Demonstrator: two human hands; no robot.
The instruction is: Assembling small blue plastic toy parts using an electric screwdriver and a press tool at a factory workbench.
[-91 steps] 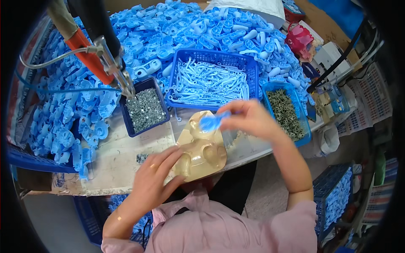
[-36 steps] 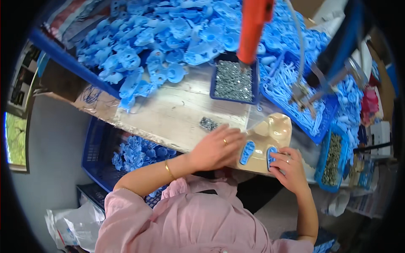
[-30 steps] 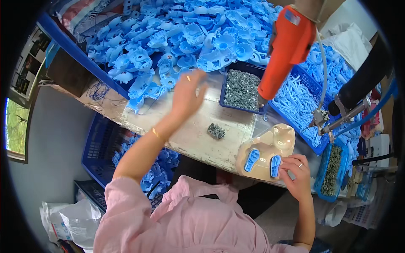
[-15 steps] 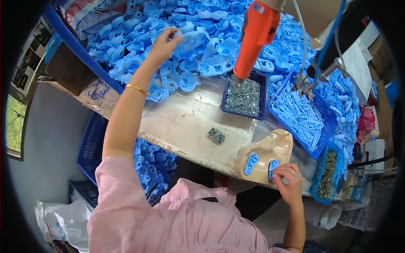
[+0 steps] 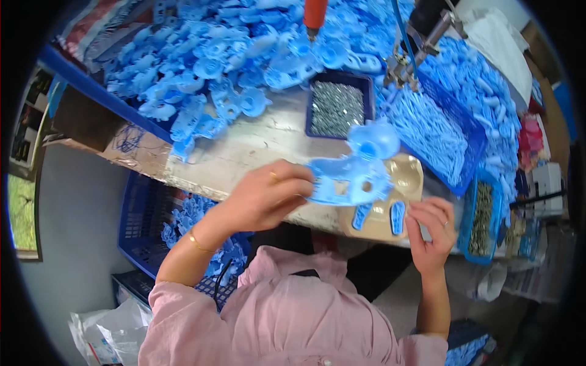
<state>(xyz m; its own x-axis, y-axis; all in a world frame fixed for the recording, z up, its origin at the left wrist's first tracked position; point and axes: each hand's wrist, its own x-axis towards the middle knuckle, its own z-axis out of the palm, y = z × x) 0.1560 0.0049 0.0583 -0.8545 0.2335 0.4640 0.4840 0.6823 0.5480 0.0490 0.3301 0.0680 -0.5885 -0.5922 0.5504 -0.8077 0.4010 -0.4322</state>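
Note:
My left hand (image 5: 268, 192) grips a light blue moulded plastic casting (image 5: 348, 180) by its left end. The casting has holes, a rounded cup at its far end, and hangs over the near side of a tan moulded fixture (image 5: 406, 177), hiding part of it. Two small blue oval plastic pieces, a left one (image 5: 361, 216) and a right one (image 5: 397, 218), sit upright in the fixture. Beside the right piece, my right hand (image 5: 432, 229) is at the fixture's right edge, fingers bent and apart, with nothing visible between them.
An orange power screwdriver (image 5: 314, 15) hangs above a dark blue tray (image 5: 309, 125) of screws. Blue castings (image 5: 207, 43) are heaped behind. At right stand a blue basket (image 5: 479, 143) of thin blue strips, a metal clamp (image 5: 403, 70) and a light blue bin (image 5: 469, 244) of small metal parts.
My left hand has come from the heap toward me and rightward with the casting, now over the fixture. My right hand has drawn slightly off the right oval piece. The whole view has shifted.

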